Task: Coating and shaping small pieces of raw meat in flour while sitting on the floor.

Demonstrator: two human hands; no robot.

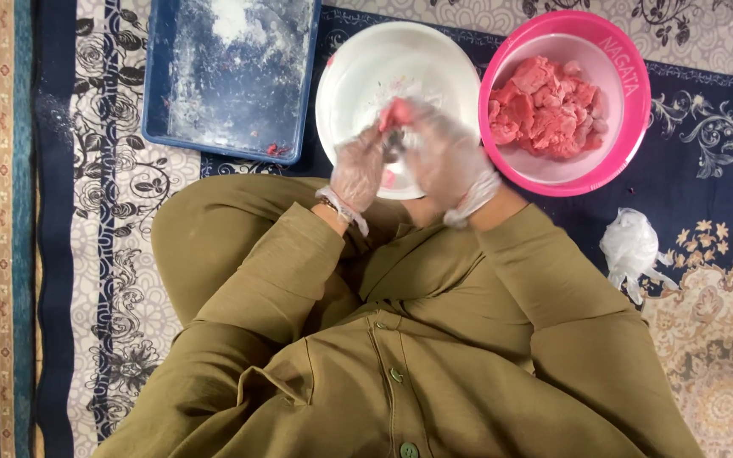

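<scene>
Both my hands wear thin clear plastic gloves and meet over the near rim of a white bowl (358, 76). My right hand (443, 157) is curled around a piece of raw red meat (395, 113), whose tip shows above the fingers. My left hand (358, 170) presses in from the left, touching the same piece; a small dark object shows between the hands, too blurred to name. A pink bowl (629, 119) to the right holds several chunks of raw red meat (545, 106).
A blue rectangular tray (159, 76) dusted with white powder lies at the upper left. A crumpled clear plastic bag (631, 248) rests on the patterned carpet (706, 161) at the right. My olive-green sleeves and knees fill the lower frame.
</scene>
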